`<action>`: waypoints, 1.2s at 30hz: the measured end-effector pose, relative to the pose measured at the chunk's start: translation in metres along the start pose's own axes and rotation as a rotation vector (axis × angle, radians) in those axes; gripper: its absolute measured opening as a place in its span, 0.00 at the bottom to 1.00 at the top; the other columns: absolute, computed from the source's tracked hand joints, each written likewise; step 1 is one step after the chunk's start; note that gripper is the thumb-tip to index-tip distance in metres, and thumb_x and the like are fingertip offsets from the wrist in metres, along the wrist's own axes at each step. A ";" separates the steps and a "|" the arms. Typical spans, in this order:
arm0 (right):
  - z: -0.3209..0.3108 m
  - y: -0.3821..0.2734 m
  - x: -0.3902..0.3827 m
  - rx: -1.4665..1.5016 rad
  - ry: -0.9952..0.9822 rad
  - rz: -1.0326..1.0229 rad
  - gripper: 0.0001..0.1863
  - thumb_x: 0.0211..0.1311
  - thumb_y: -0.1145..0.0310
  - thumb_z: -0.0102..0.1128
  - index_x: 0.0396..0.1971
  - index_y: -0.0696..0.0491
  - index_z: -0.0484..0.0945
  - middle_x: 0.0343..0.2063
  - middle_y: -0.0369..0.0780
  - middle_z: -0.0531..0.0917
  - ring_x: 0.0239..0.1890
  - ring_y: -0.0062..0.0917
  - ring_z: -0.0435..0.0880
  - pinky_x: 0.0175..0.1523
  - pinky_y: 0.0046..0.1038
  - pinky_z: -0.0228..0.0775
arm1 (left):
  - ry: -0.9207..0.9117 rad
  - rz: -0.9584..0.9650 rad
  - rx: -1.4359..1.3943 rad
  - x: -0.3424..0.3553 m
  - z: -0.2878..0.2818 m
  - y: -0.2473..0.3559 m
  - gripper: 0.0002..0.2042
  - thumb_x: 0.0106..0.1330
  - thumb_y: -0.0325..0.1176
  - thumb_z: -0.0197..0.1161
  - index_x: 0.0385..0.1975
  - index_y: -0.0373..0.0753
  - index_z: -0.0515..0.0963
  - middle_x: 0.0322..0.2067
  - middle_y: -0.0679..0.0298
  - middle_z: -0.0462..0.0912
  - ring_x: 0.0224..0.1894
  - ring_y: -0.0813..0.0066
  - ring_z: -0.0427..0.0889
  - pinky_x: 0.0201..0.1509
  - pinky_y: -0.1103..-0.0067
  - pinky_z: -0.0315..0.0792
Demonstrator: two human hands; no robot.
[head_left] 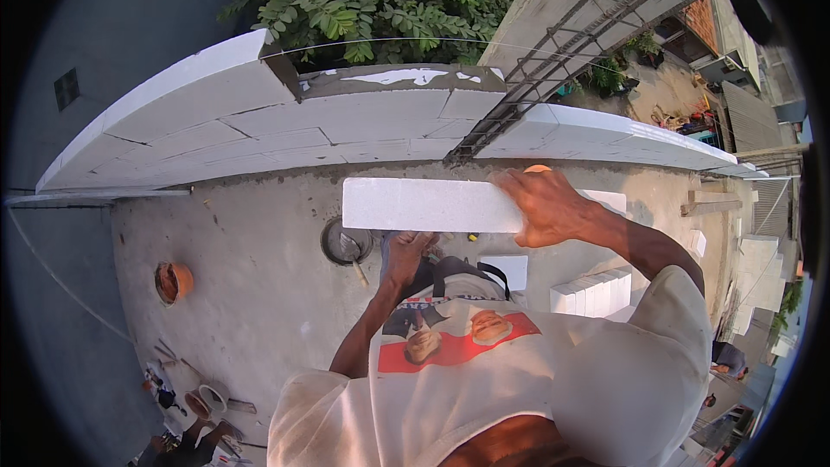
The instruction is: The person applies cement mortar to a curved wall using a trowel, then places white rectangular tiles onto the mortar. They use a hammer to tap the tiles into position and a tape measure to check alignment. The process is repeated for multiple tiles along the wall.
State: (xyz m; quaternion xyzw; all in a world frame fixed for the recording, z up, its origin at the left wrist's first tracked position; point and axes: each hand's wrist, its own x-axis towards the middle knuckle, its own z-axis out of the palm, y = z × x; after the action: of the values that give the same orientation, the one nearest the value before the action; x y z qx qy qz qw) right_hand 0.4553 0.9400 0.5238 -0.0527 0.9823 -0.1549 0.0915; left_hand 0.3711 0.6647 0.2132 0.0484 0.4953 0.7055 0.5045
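Observation:
A long white lightweight concrete block [424, 204] is held up level in front of me, between my body and the wall. My right hand [546, 207] is wrapped round its right end. Below the near edge, left of its middle, my left hand [406, 255] supports it; those fingers are partly hidden by the block. Beyond it, a wall of white blocks [346, 131] runs across, with grey mortar [320, 84] spread along the lower stretch of its top. A round dark bucket [333, 242] with a trowel [349, 248] stands on the floor beside my left hand.
Upright steel rebar [553, 47] crosses the wall, and a string [389, 38] is stretched above it. More white blocks [592, 294] stand in a row at my right. An orange bucket [174, 282] is at the left. Another person [186, 448] is at the lower left among tools.

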 end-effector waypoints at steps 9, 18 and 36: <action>-0.081 -0.019 0.096 -0.178 0.110 -0.083 0.51 0.34 0.67 0.80 0.68 0.53 0.69 0.55 0.47 0.82 0.49 0.45 0.87 0.46 0.43 0.81 | 0.168 0.410 -0.188 0.066 -0.030 0.137 0.08 0.80 0.30 0.59 0.50 0.38 0.83 0.43 0.63 0.87 0.45 0.74 0.86 0.46 0.74 0.82; -0.067 0.012 0.168 -0.262 0.105 -0.063 0.55 0.36 0.68 0.83 0.72 0.50 0.66 0.60 0.46 0.80 0.55 0.43 0.85 0.50 0.42 0.83 | 0.265 0.336 -0.484 0.136 -0.046 0.166 0.06 0.78 0.31 0.62 0.50 0.42 0.80 0.45 0.67 0.84 0.44 0.76 0.82 0.47 0.74 0.77; -0.057 0.048 0.218 -0.180 0.134 0.032 0.55 0.35 0.71 0.81 0.71 0.45 0.65 0.59 0.45 0.81 0.55 0.46 0.86 0.52 0.45 0.84 | 0.234 0.305 -0.459 0.175 -0.051 0.208 0.13 0.74 0.24 0.65 0.55 0.38 0.79 0.49 0.60 0.87 0.50 0.67 0.89 0.52 0.66 0.89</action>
State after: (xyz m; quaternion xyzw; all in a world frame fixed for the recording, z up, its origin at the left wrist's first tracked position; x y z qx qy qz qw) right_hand 0.2276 0.9735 0.5265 -0.0347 0.9968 -0.0676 0.0229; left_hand 0.1191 0.7650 0.2672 -0.0749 0.3646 0.8676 0.3297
